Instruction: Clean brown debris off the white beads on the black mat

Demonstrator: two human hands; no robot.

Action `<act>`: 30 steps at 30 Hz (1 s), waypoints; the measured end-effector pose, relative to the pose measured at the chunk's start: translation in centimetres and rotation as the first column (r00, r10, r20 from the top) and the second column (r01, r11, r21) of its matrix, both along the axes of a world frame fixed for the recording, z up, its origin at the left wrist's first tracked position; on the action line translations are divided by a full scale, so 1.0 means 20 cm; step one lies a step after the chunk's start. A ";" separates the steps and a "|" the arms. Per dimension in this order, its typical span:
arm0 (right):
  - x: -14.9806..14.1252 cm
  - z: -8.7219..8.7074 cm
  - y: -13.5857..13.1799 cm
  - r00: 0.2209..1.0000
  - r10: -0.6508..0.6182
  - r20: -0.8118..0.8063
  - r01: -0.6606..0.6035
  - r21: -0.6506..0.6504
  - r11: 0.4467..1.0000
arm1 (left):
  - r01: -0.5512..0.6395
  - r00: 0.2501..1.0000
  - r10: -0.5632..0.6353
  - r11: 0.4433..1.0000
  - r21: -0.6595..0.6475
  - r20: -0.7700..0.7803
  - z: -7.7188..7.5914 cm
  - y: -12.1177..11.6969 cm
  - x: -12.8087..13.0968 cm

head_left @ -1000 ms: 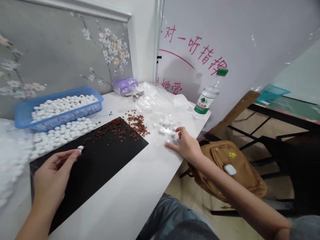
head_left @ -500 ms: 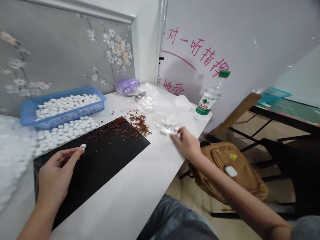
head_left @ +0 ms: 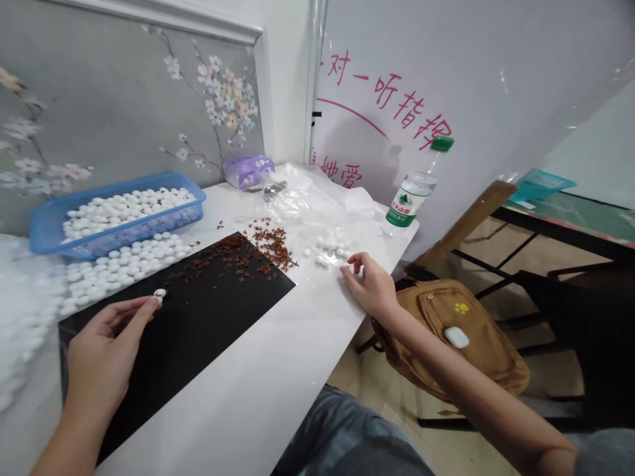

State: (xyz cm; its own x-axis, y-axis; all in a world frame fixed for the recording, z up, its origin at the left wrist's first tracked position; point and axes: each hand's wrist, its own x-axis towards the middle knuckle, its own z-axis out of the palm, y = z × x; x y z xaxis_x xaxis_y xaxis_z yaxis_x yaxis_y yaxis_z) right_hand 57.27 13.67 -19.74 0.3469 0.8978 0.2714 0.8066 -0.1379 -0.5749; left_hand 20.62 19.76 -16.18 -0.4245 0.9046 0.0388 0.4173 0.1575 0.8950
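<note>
My left hand [head_left: 102, 350] is above a black sheet [head_left: 198, 324], shut on a small white round tablet [head_left: 159, 294] pinched between thumb and forefinger. Star anise pieces [head_left: 248, 261] lie scattered over the sheet's far corner and the white table [head_left: 278, 370]. My right hand [head_left: 370, 287] rests on the table with its fingers curled and apart, holding nothing that I can see. Its fingertips are right next to a small group of white tablets [head_left: 327, 254] lying on a clear plastic sheet [head_left: 297, 201].
A blue plastic basket [head_left: 133, 233] full of white tablets stands at the table's back left, with a loose heap [head_left: 119, 264] in front. Also on the table are a water bottle [head_left: 415, 188] and a purple packet [head_left: 247, 170]. The table's right edge drops to a tan backpack [head_left: 461, 344].
My right hand's fingers have drawn back and curled in, and the white tablets near them sit in a tighter group. My left hand keeps its pinch on the same tablet.
</note>
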 end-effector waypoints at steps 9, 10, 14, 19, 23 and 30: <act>0.00 -0.02 -0.01 1.000 -0.013 0.004 0.012 0.063 0.998 | 0.004 1.000 -0.004 1.000 -0.003 0.028 0.00 -0.01 0.01; 0.00 -0.02 -0.01 1.000 -0.012 0.013 0.011 0.084 0.996 | 0.002 1.000 -0.002 1.000 -0.004 0.023 0.01 -0.01 0.01; -0.01 -0.04 -0.03 0.999 0.002 0.048 -0.012 0.220 0.976 | 0.007 1.000 -0.007 1.000 0.019 0.015 0.02 -0.02 0.03; -0.08 -0.01 -0.06 0.988 0.082 0.131 -0.130 0.420 0.898 | 0.056 0.992 -0.067 0.993 0.101 0.109 -0.02 -0.04 0.01; -0.23 0.04 -0.04 0.945 0.295 0.142 -0.326 0.481 0.814 | 0.092 0.991 -0.103 0.988 0.123 0.088 -0.04 -0.05 -0.01; -0.71 0.12 0.10 0.711 0.687 0.149 -0.661 0.475 0.581 | 0.112 0.991 -0.124 0.978 0.177 0.059 -0.03 -0.08 -0.01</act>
